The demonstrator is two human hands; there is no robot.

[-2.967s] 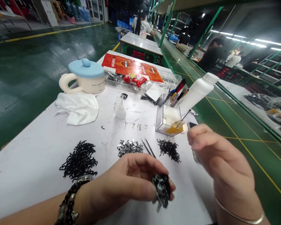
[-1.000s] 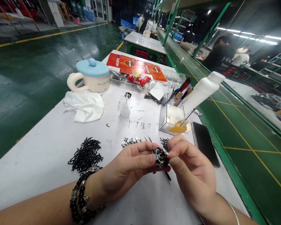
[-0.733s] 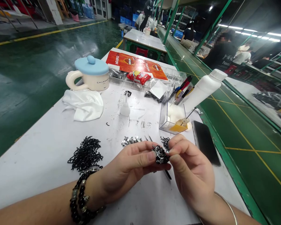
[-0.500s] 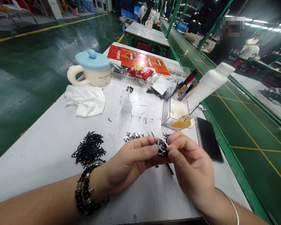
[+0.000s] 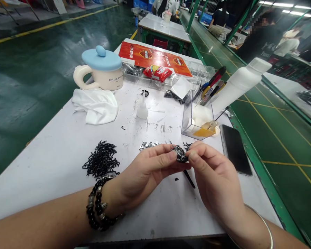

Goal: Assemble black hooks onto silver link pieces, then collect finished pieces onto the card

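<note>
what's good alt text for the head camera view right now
A left hand holds a small black-and-silver piece while the right hand touches its edge, above a white table. On the table are a pile of black bits, a blue-lidded mug and a phone.

Glare on flr, upper R dim/blurry

The black-and-silver piece I hold looks glossy, with metallic glints. My black strips shine like smooth plastic; the silver plates gleam like metal. My counter is smooth but scuffed. The cloth looks soft and creased, the lid matt, the box clear, glossy plastic, the bottle smooth plastic, the phone glassy.
</note>
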